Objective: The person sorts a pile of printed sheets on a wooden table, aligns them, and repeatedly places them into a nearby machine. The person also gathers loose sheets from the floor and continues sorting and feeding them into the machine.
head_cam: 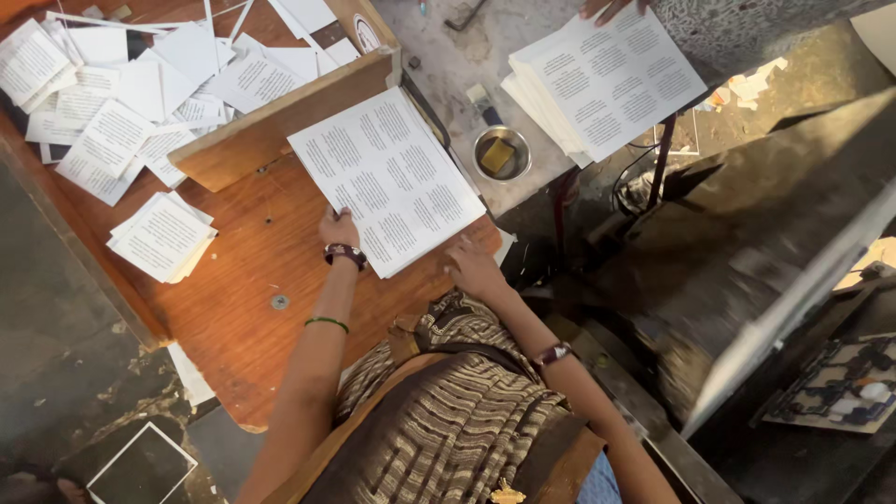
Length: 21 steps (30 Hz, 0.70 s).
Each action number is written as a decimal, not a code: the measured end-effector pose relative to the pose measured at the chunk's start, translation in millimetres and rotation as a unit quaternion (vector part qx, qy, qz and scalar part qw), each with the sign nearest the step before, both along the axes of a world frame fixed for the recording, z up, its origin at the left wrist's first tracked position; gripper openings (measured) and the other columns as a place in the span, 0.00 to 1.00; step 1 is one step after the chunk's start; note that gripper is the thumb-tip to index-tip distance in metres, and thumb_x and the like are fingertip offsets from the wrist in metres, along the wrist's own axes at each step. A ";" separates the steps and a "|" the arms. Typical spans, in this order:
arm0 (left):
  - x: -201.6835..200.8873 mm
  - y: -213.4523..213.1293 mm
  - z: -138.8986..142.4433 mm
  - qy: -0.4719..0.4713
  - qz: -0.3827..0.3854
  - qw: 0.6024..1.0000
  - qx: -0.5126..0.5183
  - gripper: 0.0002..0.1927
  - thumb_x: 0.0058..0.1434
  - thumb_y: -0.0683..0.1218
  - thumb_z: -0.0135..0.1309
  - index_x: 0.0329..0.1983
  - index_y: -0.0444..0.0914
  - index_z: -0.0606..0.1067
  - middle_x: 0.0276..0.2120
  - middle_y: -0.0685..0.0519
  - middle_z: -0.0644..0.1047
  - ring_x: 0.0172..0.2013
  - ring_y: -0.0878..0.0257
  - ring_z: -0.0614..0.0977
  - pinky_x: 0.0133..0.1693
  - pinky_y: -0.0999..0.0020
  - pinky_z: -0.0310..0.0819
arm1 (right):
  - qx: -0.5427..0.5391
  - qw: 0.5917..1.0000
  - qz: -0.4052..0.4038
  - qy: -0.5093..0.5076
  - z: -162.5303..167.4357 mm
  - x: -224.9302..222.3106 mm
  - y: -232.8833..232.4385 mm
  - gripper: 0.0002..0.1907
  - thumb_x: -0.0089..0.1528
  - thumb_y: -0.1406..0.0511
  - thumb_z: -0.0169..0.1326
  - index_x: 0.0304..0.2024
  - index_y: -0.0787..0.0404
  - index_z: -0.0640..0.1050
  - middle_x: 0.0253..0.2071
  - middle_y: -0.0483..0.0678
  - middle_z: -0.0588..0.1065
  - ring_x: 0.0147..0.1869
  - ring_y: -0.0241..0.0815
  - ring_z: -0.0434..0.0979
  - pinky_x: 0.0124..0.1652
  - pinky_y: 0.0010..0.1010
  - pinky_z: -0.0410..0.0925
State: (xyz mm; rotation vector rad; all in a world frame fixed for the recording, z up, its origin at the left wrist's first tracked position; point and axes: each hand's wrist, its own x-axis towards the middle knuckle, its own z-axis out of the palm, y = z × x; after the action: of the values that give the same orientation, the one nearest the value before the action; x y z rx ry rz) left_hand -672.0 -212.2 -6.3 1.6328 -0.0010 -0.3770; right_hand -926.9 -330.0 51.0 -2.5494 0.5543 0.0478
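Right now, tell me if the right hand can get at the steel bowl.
Probably yes. The right hand rests on the near edge of the printed sheets, and the steel bowl sits just beyond them in the open, with nothing over it; only the sheets' corner lies between.

Bright light is seen on the white printed sheets and on the second stack of sheets, so they almost glow. The wooden table is lit evenly and warmly. The right side is kept dim, and a wide dark shadow is laid across the floor there. The grey slanted panel is smeared by blur. Straight lines are bent a little near the edges. The middle is kept fairly sharp.
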 end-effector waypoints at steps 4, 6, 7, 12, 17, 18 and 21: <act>-3.8 5.9 4.1 -0.103 -0.030 0.978 0.178 0.17 0.64 0.41 0.57 0.56 0.38 0.78 0.43 0.41 0.84 0.40 0.50 0.85 0.43 0.58 0.78 | -0.027 0.999 -0.003 0.033 -31.9 18.0 -8.5 0.22 0.60 0.61 0.57 0.55 0.63 0.74 0.59 0.56 0.71 0.66 0.58 0.66 0.60 0.50 0.62; -6.8 9.7 7.7 -0.136 -0.046 0.962 0.233 0.20 0.61 0.41 0.59 0.58 0.40 0.77 0.43 0.38 0.81 0.40 0.45 0.84 0.43 0.54 0.77 | -0.022 1.000 -0.010 -0.003 -36.5 20.4 -10.2 0.22 0.60 0.62 0.57 0.55 0.63 0.74 0.59 0.56 0.71 0.65 0.59 0.66 0.60 0.49 0.62; -8.4 10.4 8.8 -0.148 -0.050 0.956 0.247 0.23 0.60 0.41 0.60 0.60 0.40 0.76 0.44 0.37 0.79 0.41 0.42 0.83 0.43 0.51 0.77 | -0.015 1.000 -0.017 -0.012 -36.5 19.8 -10.9 0.23 0.59 0.62 0.57 0.55 0.63 0.74 0.58 0.56 0.71 0.65 0.59 0.67 0.60 0.48 0.62; -10.2 4.3 4.0 -0.149 -0.052 0.942 0.296 0.29 0.56 0.42 0.61 0.63 0.40 0.71 0.45 0.35 0.75 0.40 0.40 0.81 0.42 0.48 0.76 | 0.014 0.990 -0.072 -0.120 -29.5 -7.3 -24.6 0.16 0.58 0.67 0.59 0.49 0.59 0.78 0.51 0.53 0.77 0.57 0.55 0.76 0.56 0.43 0.69; -5.7 4.4 -10.3 -0.224 -0.038 0.916 0.331 0.27 0.53 0.41 0.65 0.57 0.35 0.74 0.39 0.34 0.75 0.37 0.38 0.79 0.38 0.47 0.74 | 0.078 0.951 -0.256 -0.154 36.8 -92.0 -80.3 0.09 0.54 0.73 0.62 0.38 0.65 0.82 0.32 0.53 0.80 0.35 0.43 0.82 0.37 0.32 0.74; -5.5 6.3 -11.9 -0.228 -0.037 0.923 0.308 0.23 0.56 0.39 0.63 0.56 0.36 0.76 0.36 0.36 0.77 0.35 0.41 0.78 0.39 0.49 0.74 | 0.156 0.925 -0.299 -0.177 57.1 -120.9 -99.4 0.08 0.57 0.73 0.62 0.39 0.62 0.83 0.33 0.49 0.81 0.36 0.38 0.80 0.36 0.29 0.73; -5.1 10.2 -15.7 -0.228 -0.019 0.954 0.195 0.15 0.63 0.36 0.57 0.53 0.36 0.80 0.33 0.45 0.82 0.33 0.53 0.79 0.41 0.57 0.75 | 0.024 0.860 -0.485 -0.157 120.2 -238.1 -168.3 0.07 0.65 0.74 0.56 0.39 0.63 0.85 0.33 0.48 0.81 0.35 0.35 0.80 0.38 0.26 0.74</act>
State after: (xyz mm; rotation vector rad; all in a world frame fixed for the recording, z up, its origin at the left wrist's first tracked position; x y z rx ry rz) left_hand -677.1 -202.0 -22.0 2.0846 -0.3241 -0.0180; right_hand -1165.0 -498.4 171.3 -1.8883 1.5784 -0.6807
